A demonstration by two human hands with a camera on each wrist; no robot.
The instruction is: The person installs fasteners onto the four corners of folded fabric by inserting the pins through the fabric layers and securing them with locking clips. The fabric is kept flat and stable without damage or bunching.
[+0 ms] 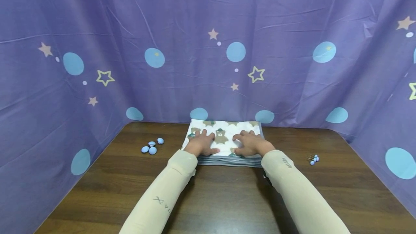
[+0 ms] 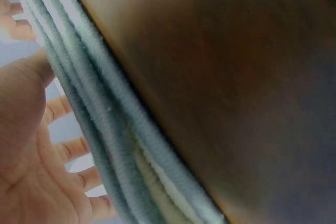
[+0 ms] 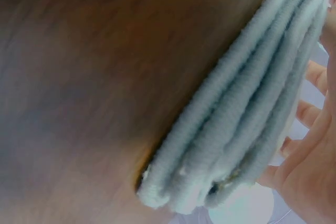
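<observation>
A neatly folded towel-like cloth (image 1: 227, 147), white with a brown bear print, lies at the table's far edge. Its thick blue-grey edges (image 2: 100, 98) show as several layers in both wrist views; whether it is one cloth or a stack, I cannot tell. On its left part rests my left hand (image 1: 203, 144), fingers spread. My right hand (image 1: 249, 143) touches the right part of the top, its fingers spread and slightly bent. Neither hand grips anything. In the right wrist view, the fingers (image 3: 307, 113) reach over the layered edge (image 3: 226, 108).
Several small pale blue round pieces (image 1: 152, 150) lie on the brown wooden table (image 1: 224, 198) to the left. To the right sits a little group of blue-headed pin-like pieces (image 1: 312, 162). A purple curtain (image 1: 195, 13) hangs right behind the table.
</observation>
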